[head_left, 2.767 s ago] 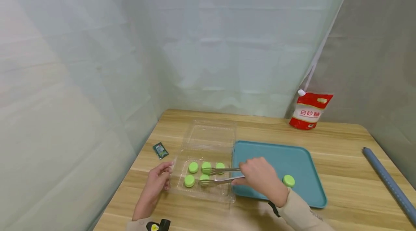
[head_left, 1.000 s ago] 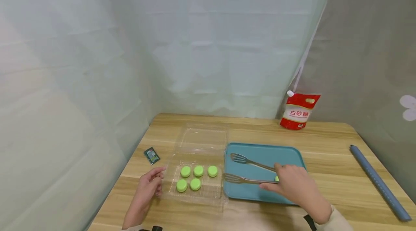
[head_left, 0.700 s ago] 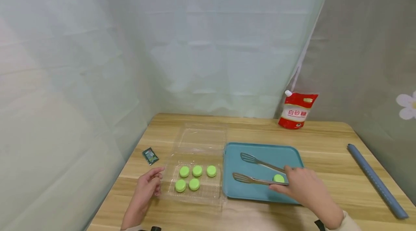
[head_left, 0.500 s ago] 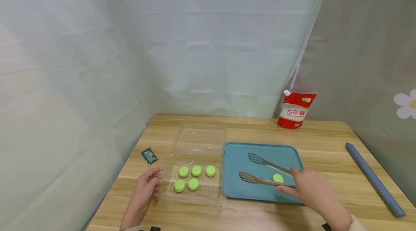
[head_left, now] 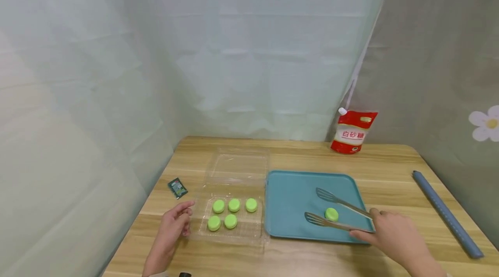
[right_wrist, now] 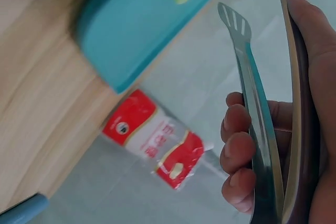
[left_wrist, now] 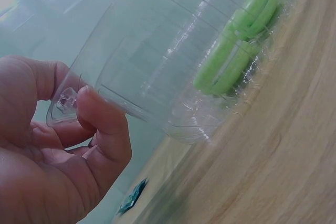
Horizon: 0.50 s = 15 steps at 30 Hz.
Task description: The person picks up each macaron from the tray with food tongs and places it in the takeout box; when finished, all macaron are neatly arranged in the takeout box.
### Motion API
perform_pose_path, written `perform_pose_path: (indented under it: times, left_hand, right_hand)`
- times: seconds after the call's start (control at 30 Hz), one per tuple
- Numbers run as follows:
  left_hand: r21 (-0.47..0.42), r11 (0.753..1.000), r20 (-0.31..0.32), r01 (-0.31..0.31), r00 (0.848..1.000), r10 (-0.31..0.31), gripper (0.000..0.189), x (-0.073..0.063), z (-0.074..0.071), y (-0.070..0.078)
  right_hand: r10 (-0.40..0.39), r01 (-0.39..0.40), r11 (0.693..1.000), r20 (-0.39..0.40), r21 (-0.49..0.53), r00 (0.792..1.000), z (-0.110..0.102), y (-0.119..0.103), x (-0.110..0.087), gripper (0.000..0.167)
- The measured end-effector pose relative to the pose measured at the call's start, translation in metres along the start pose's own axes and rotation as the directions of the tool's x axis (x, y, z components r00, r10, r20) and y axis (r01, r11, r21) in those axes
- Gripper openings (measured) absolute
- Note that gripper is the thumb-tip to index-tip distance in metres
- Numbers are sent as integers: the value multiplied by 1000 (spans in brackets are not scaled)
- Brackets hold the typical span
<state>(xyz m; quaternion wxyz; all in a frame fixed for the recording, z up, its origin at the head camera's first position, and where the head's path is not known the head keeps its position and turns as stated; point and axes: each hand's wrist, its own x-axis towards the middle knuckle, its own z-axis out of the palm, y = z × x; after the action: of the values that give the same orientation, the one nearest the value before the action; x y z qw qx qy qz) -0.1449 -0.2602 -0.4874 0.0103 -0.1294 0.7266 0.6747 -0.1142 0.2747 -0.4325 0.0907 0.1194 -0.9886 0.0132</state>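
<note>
In the head view my left hand (head_left: 171, 225) is at the left edge of an open clear plastic box (head_left: 249, 227). The left wrist view shows thumb and finger pinching the box's rim (left_wrist: 68, 98). Several green macarons (head_left: 234, 205) lie inside in two rows. My right hand (head_left: 397, 233) grips metal tongs (head_left: 343, 226) with slotted ends, their arms spread over the blue tray (head_left: 290, 201). One green macaron (head_left: 331, 214) lies on the tray, near the lower arm of the tongs. Between the slotted ends there is nothing.
A red and white spouted pouch (head_left: 351, 131) stands at the back of the wooden table (head_left: 304, 259). A small dark packet (head_left: 177, 188) lies left of the box. Along the right side lies a blue-grey rod (head_left: 446, 212). Pale cloth hangs behind the table.
From over the box, my right hand has carried the opened tongs rightward across the tray to the lone macaron there. My left hand has stayed at the box edge. The view has shifted slightly.
</note>
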Motion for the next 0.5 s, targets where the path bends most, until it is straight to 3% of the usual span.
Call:
perform_pose_path:
  times: [0.17, 0.37, 0.5]
  left_hand:
    - [-10, 1000, 6, -13, 1000, 13, 52, 1, 1, 0]
    - [-8, 1000, 6, -17, 1000, 17, 51, 0, 0, -1]
    - [-14, 1000, 7, -10, 1000, 10, 50, 0, -1, -2]
  right_hand:
    - [13, -13, 1000, -6, -27, 1000, 2, 12, -7, 64]
    - [27, -25, 998, 43, -56, 999, 4, 21, -12, 69]
    - [12, -11, 998, 26, -69, 1000, 7, 26, -16, 67]
